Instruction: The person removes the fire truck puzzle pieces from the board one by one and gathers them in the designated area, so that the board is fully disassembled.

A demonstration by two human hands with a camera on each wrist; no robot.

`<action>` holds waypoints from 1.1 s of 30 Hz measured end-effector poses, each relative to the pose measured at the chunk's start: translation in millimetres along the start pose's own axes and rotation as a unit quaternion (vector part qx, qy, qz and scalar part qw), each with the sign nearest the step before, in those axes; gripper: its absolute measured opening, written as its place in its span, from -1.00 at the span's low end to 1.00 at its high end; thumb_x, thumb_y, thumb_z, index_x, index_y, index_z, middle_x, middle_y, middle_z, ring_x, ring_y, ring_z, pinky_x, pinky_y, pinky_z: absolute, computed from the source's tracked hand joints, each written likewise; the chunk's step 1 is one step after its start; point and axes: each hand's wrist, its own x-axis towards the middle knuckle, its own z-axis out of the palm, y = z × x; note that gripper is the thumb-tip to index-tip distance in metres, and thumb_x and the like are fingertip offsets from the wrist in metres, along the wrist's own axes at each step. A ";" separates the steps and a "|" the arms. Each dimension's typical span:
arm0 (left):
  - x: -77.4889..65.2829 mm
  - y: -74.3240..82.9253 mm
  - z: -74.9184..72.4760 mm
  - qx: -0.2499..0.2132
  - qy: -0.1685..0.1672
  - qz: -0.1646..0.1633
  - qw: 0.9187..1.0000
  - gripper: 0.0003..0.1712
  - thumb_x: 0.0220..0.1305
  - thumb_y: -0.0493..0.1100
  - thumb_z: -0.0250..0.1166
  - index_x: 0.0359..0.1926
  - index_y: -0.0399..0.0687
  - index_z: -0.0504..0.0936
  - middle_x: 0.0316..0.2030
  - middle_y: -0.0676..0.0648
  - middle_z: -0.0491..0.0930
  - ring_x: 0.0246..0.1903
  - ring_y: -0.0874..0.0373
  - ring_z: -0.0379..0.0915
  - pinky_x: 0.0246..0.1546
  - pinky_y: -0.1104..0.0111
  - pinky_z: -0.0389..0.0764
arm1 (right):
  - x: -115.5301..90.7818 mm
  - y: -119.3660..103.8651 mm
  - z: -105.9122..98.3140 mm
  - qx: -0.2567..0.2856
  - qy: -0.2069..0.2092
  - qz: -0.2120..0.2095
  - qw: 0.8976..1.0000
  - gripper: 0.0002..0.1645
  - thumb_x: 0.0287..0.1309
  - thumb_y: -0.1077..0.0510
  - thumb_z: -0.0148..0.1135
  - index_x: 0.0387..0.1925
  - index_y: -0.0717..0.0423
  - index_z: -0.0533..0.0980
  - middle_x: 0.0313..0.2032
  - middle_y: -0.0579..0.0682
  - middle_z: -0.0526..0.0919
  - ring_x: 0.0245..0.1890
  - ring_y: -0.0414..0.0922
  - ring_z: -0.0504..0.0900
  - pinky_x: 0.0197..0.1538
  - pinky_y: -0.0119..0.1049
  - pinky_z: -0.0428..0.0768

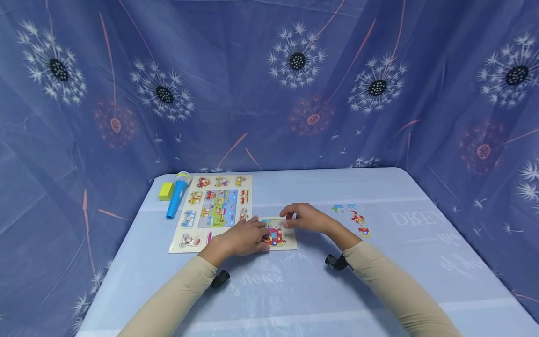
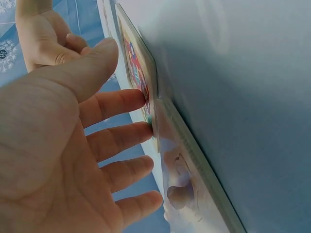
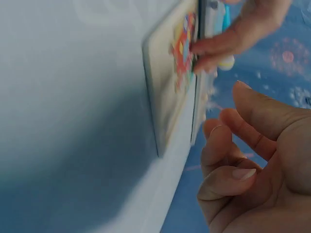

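A small wooden puzzle board (image 1: 289, 244) with a red vehicle picture lies on the table, its left side meeting a larger peg puzzle board (image 1: 177, 241). My left hand (image 1: 246, 238) is stretched out over the small board's left part. Its index and middle fingertips touch the red picture (image 2: 135, 60) in the left wrist view. Over the small board's right edge hovers my right hand (image 1: 306, 218), its fingers loosely bent and nothing between thumb and fingers. In the right wrist view, the bare right end of the small board (image 3: 163, 73) shows beside that hand.
Several loose puzzle pieces (image 1: 358, 217), some blue and some red, lie to the right of my right hand. A blue toy microphone (image 1: 177, 196) and a yellow block (image 1: 166, 191) are at the far left. A dandelion-print curtain (image 1: 236, 93) surrounds the table's back and sides.
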 end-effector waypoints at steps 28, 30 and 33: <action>13.3 -0.3 16.4 0.062 0.077 -0.085 0.991 -0.58 0.47 0.09 0.23 0.21 0.05 0.66 0.31 -0.08 0.54 0.45 -0.23 0.23 0.40 -0.28 0.16 | 6.8 -10.4 42.0 -0.093 0.019 0.053 0.994 -0.53 0.14 0.14 0.49 0.09 0.14 0.62 -0.30 -0.05 0.54 -0.32 -0.17 0.48 -0.21 -0.24 0.49; 13.3 -0.1 16.0 0.063 0.079 -0.084 0.991 -0.59 0.46 0.08 0.25 0.20 0.05 0.67 0.30 -0.08 0.55 0.44 -0.23 0.24 0.40 -0.28 0.17 | 7.7 -10.3 41.9 -0.095 0.021 0.050 0.994 -0.53 0.12 0.14 0.51 0.06 0.13 0.62 -0.29 -0.04 0.55 -0.31 -0.16 0.49 -0.20 -0.23 0.50; 13.4 0.3 15.9 0.061 0.081 -0.083 0.991 -0.59 0.45 0.08 0.26 0.19 0.05 0.67 0.29 -0.08 0.55 0.43 -0.23 0.25 0.39 -0.29 0.17 | 9.5 -10.1 41.8 -0.095 0.026 0.048 0.994 -0.55 0.06 0.14 0.56 0.00 0.12 0.62 -0.28 -0.04 0.58 -0.28 -0.16 0.51 -0.17 -0.21 0.52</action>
